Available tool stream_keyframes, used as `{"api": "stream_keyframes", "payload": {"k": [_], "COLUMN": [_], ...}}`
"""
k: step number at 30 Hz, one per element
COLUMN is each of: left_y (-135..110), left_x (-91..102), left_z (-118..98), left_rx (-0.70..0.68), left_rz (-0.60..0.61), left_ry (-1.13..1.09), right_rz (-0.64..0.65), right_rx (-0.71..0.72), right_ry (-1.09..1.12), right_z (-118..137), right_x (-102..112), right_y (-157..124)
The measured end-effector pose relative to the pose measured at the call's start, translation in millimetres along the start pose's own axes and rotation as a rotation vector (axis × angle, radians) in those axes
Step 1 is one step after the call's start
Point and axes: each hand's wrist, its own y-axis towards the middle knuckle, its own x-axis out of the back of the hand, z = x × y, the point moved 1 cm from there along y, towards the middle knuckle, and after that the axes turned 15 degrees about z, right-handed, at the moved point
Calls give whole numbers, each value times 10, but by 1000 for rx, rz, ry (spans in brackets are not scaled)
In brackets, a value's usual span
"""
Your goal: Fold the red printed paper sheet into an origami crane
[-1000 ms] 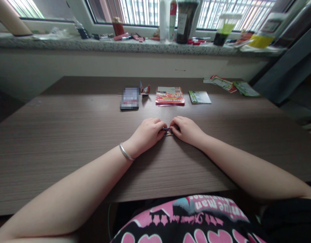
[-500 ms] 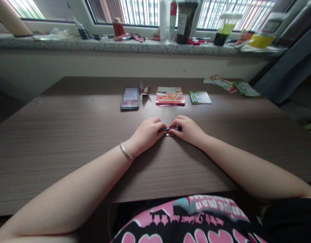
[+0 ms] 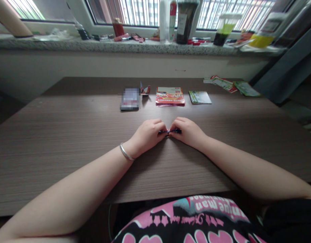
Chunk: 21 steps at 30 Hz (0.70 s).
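Between my two hands, just above the table, is a small, narrow piece of folded printed paper (image 3: 168,132), dark along its upper edge with some red and white below. My left hand (image 3: 150,132) pinches its left end between thumb and fingers. The right end is pinched the same way by my right hand (image 3: 187,130). Both sets of fingertips nearly meet at the middle of the strip, so most of the paper is hidden.
Behind my hands on the table (image 3: 76,135) lie a phone with a blurred screen (image 3: 130,98), a small folded paper piece (image 3: 145,90), a stack of red leaflets (image 3: 170,97) and a stack of green-white cards (image 3: 200,97). Loose leaflets (image 3: 226,84) lie back right. Bottles and cups line the windowsill (image 3: 145,48).
Both hands have shifted very slightly toward me, and the paper between them has tilted so that more of its dark edge shows. Everything else stays in place.
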Motion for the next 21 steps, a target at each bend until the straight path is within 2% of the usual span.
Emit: {"api": "stream_keyframes", "payload": {"k": [4,10,17,21], "left_y": [-2,-12,-45,-47], "left_x": [1,46,60,67], "left_z": [-17,-82,-94,-100], "left_rx": [-8,-41,-57,-47], "left_rz": [28,72,107,120], "left_ry": [40,213,331,337], "right_rz": [-5,19,71,101], "right_rx": [-10,12,-5,-42], "right_ry": [-24,-75,-354,-432], "right_z": [9,38,123,131], "right_x": [-3,25,72,82], "right_y": [-1,-23,-97,-105]}}
